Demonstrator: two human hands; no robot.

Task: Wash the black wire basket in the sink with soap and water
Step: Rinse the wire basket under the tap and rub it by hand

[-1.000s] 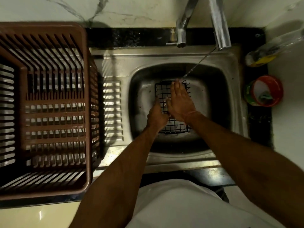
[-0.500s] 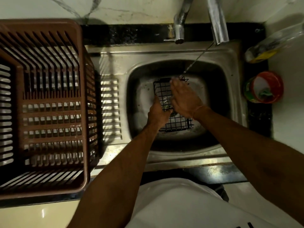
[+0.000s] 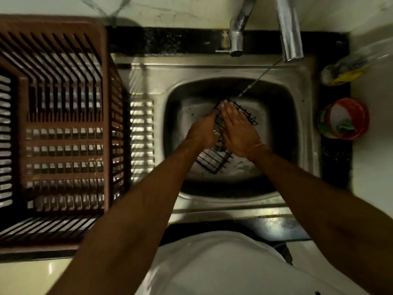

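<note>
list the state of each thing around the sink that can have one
tap: running, thin stream
black wire basket: tilted in the sink, under the stream
left hand: grips the basket's left edge
right hand: fingers straight, flat on the wire
brown crate: upright beside the sink
red tub: open, no lid
sink: wet

words: none can be read | numbers: none can be read | signs: none are seen | tub (image 3: 346, 118): a green and yellow label is seen, too blurred to be read | bottle (image 3: 348, 68): a yellow label is seen, too blurred to be read
</note>
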